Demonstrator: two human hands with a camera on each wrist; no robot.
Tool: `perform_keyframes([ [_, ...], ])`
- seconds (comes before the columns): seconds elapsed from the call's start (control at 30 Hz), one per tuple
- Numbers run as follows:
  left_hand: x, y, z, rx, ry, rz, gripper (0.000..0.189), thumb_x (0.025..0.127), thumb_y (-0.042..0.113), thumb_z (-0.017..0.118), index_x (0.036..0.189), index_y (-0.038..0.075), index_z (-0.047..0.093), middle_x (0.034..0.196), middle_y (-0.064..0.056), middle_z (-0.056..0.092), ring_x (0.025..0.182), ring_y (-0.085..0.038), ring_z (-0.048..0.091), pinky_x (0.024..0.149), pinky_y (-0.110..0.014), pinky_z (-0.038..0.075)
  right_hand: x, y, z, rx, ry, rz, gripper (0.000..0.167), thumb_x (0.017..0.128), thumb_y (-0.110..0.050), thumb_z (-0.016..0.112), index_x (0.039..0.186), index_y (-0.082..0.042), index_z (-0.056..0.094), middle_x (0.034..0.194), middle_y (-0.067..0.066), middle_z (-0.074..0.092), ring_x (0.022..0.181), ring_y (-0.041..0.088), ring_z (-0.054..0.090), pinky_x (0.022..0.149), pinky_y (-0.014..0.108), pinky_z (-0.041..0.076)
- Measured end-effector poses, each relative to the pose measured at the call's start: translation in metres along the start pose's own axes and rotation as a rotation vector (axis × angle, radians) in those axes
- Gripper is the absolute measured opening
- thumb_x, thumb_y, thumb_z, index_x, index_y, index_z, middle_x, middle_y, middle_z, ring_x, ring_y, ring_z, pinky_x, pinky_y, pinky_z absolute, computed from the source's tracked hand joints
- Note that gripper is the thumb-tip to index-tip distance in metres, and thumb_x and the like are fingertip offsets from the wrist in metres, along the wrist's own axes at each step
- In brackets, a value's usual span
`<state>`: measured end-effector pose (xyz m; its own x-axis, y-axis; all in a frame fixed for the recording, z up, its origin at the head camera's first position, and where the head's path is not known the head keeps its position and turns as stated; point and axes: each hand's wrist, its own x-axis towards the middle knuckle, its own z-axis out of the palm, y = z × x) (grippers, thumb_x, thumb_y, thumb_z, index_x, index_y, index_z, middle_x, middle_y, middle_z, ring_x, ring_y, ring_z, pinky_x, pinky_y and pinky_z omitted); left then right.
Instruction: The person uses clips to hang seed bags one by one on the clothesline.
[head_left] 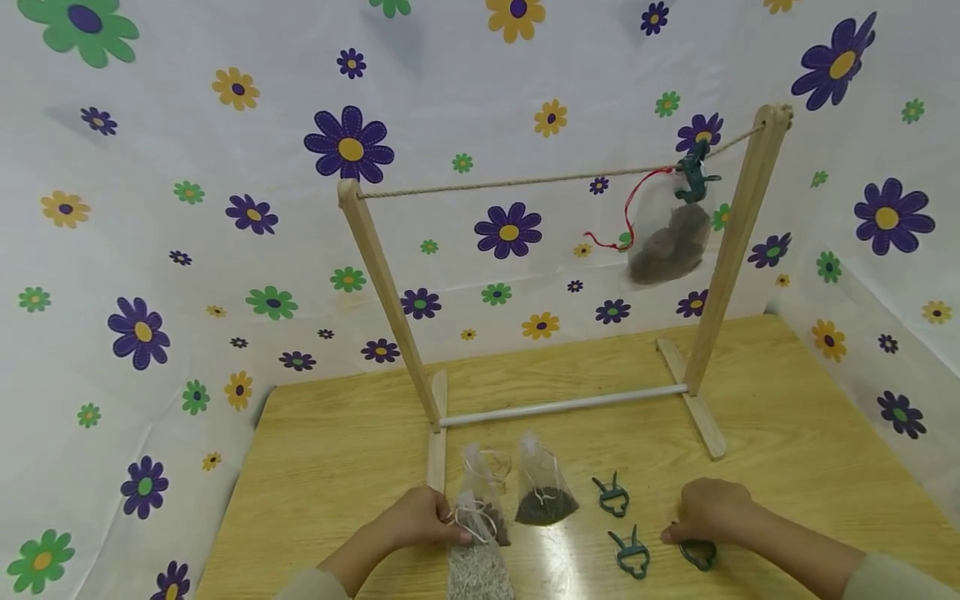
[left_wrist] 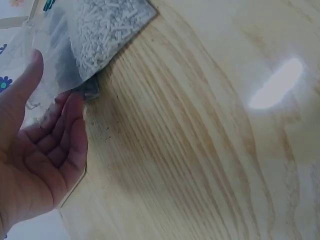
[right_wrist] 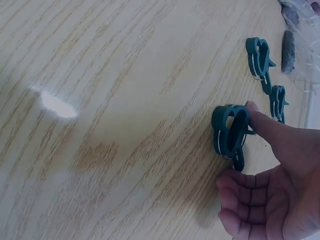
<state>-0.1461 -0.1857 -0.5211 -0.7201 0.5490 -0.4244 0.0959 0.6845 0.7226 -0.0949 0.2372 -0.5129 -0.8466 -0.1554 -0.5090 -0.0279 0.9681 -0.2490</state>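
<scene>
Nearest the camera: bag of pale pellets (head_left: pixel 480 575), flat on the tabletop (head_left: pixel 337 500) at the head view's lower edge. Long axis runs away from the person; filled end near, sheer neck far.

Left hand (head_left: pixel 420 518) comes in from the side, thumb laid over the neck, fingers curled at its edge, grasping it. Dark-filled bag (head_left: pixel 497 523) partly beneath; second dark-filled bag (head_left: pixel 547 504) just right, neck pointing away.

Right hand (head_left: pixel 716 507) palm down, wrist angled inward; thumb and curled fingers round the handles of a green clip (right_wrist: pixel 225 132). Clip low at the tabletop, rounded end toward the person, handles away under the hand. How hard it is squeezed, cannot tell. Two loose clips (head_left: pixel 632 560) to its left, prongs likewise pointing away.
</scene>
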Motion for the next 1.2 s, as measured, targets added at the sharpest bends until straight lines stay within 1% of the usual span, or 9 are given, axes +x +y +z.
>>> perform_keyframes([
  [0.2,0.002,0.0,0.004,-0.063,-0.049,0.073,0.046,0.078,0.026,0.077,0.054,0.015,0.04,0.048,0.011,0.031,0.044,-0.003,0.022,0.044,-0.02,0.022,0.002,0.0,0.001,0.116,-0.003,-0.016,0.046,0.074,-0.042,0.077,0.06,-0.011,0.046,0.059,0.001,0.044,0.052,0.012,0.037,0.048,0.023,0.028],
  [0.33,0.003,-0.005,0.01,-0.18,-0.077,0.119,0.025,0.078,0.017,0.077,0.07,0.001,0.06,0.057,0.01,0.046,0.051,-0.001,0.035,0.048,-0.018,0.031,0.003,-0.001,0.003,0.164,0.006,-0.047,0.032,0.069,-0.024,0.073,0.057,-0.011,0.046,0.057,0.001,0.045,0.047,0.01,0.034,0.045,0.021,0.024],
  [0.47,0.004,-0.011,0.015,-0.26,-0.09,0.159,0.027,0.08,0.012,0.076,0.082,-0.011,0.064,0.06,0.012,0.049,0.051,0.001,0.036,0.049,-0.016,0.032,0.005,-0.003,0.003,0.2,0.035,-0.095,0.027,0.066,-0.015,0.074,0.066,-0.007,0.048,0.061,0.004,0.047,0.051,0.014,0.039,0.046,0.024,0.028],
  [0.6,0.003,-0.013,0.02,-0.315,-0.064,0.184,0.029,0.082,0.008,0.073,0.075,-0.014,0.057,0.059,0.013,0.054,0.051,0.004,0.039,0.048,-0.016,0.029,0.009,-0.002,0.0,0.254,0.061,-0.178,0.032,0.064,-0.009,0.079,0.077,-0.005,0.051,0.066,0.004,0.047,0.057,0.016,0.042,0.049,0.026,0.032],
  [0.73,-0.001,-0.009,0.024,-0.31,-0.025,0.152,0.037,0.085,0.009,0.069,0.067,-0.009,0.043,0.053,0.012,0.043,0.047,0.002,0.033,0.047,-0.017,0.025,0.013,0.002,-0.004,0.31,0.099,-0.321,0.033,0.067,-0.012,0.081,0.084,-0.006,0.054,0.069,-0.001,0.048,0.059,0.01,0.041,0.05,0.024,0.035],
  [0.93,-0.006,0.0,0.031,-0.308,0.052,0.134,0.024,0.086,0.015,0.068,0.079,-0.007,0.066,0.052,0.008,0.044,0.048,-0.001,0.027,0.047,-0.017,0.026,0.014,0.003,-0.008,0.449,0.118,-0.452,0.027,0.076,-0.024,0.079,0.087,-0.006,0.062,0.081,-0.002,0.061,0.068,0.005,0.054,0.059,0.022,0.046],
  [1.07,-0.011,0.005,0.034,-0.301,0.054,0.197,0.026,0.087,0.016,0.067,0.075,-0.007,0.063,0.052,0.004,0.043,0.049,0.002,0.03,0.049,-0.016,0.029,0.013,0.001,-0.012,0.496,0.123,-0.489,0.028,0.076,-0.021,0.079,0.092,-0.003,0.064,0.091,0.007,0.068,0.082,0.019,0.066,0.069,0.025,0.052],
  [1.1,-0.013,0.006,0.035,-0.293,0.056,0.23,0.026,0.087,0.015,0.066,0.075,-0.007,0.064,0.053,0.001,0.048,0.05,0.004,0.034,0.05,-0.015,0.032,0.013,0.0,-0.013,0.505,0.121,-0.501,0.028,0.077,-0.02,0.079,0.093,-0.003,0.064,0.093,0.009,0.069,0.085,0.023,0.067,0.071,0.025,0.053],
  [1.2,-0.016,0.01,0.038,-0.216,0.079,0.366,0.026,0.091,0.007,0.06,0.068,-0.005,0.057,0.049,0.001,0.037,0.049,0.008,0.028,0.048,-0.014,0.029,0.013,-0.004,-0.017,0.532,0.126,-0.546,0.03,0.078,-0.02,0.077,0.097,-0.001,0.064,0.096,0.013,0.069,0.088,0.028,0.068,0.072,0.026,0.053],
])
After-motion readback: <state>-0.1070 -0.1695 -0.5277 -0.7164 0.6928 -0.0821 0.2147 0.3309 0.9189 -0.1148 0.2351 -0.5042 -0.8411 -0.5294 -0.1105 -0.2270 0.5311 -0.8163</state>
